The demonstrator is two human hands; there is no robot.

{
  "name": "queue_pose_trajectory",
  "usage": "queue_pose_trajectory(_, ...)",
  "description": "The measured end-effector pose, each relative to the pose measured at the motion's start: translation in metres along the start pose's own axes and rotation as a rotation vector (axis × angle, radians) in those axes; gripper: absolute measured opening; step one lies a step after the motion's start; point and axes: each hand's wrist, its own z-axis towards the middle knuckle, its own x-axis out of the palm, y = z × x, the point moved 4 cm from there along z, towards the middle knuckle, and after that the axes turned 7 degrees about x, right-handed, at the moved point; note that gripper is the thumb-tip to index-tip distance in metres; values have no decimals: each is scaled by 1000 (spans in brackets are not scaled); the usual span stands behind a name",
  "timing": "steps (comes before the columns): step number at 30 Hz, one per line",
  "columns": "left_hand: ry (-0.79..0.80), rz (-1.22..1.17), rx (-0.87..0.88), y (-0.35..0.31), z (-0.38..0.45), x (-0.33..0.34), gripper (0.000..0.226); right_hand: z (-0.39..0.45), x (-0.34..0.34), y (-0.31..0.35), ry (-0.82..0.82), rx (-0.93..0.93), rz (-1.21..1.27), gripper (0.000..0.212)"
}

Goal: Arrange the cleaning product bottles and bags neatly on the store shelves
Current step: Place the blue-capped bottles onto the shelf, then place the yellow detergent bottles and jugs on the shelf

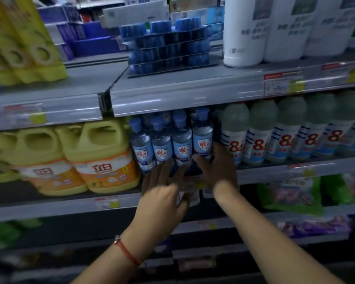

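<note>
Two bare hands reach to the middle shelf [275,171] of a store rack. Left hand [162,193], a red cord bracelet [126,252] on its wrist, has its fingers extended and spread, the tips against the lower bodies of the blue-capped bottles [170,140]. Right hand [215,167] also has straight, spread fingers, laid flat against the rightmost bottle of that group; neither hand curls round anything. These bottles, clear with blue labels, stand upright in a tight cluster at the front edge of the shelf, more of them behind. Just to their left stand yellow jugs [98,156] with orange labels and moulded handles; just to their right runs a row of white "84" bottles [258,136] with pale green tops, upright and touching one another. On the top shelf [193,89] directly above lies a stack of blue blister packs [170,48], with tall white bottles [244,31] to its right and yellow bottles [23,48] on the adjoining section to the left. Below the hands, green bags [291,193] lie on the next shelf down at right, and purple bags [316,225] one level lower. Price tags [283,84] are fixed to the shelf edges; their print is too blurred to read.
</note>
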Motion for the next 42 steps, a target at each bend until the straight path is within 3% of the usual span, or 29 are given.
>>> queue_pose_trajectory(6,58,17,-16,4,-7,11,71,-2,1,-6,-31,-26,-17,38)
queue_pose_trajectory(16,115,34,-34,8,-23,20,69,-28,-17,11,43,-13,-224,64)
queue_pose_trajectory(18,103,61,-19,10,-26,11,68,-50,-25,14,63,-28,-342,60)
queue_pose_trajectory(20,78,90,13,16,-30,-1,65,-70,-31,21,163,13,-503,43)
queue_pose_trajectory(22,70,121,33,24,-38,-15,66,-89,-34,35,217,-58,-641,47)
queue_pose_trajectory(25,63,161,19,43,-58,-48,73,-119,-30,63,211,-200,-789,68)
queue_pose_trajectory(29,70,144,22,86,-100,-103,88,-162,-4,110,262,-240,-863,73)
queue_pose_trajectory(34,20,143,-41,161,-162,-186,79,-219,52,193,272,-326,-754,74)
queue_pose_trajectory(42,85,145,-199,284,-235,-301,87,-285,137,336,334,-490,-618,73)
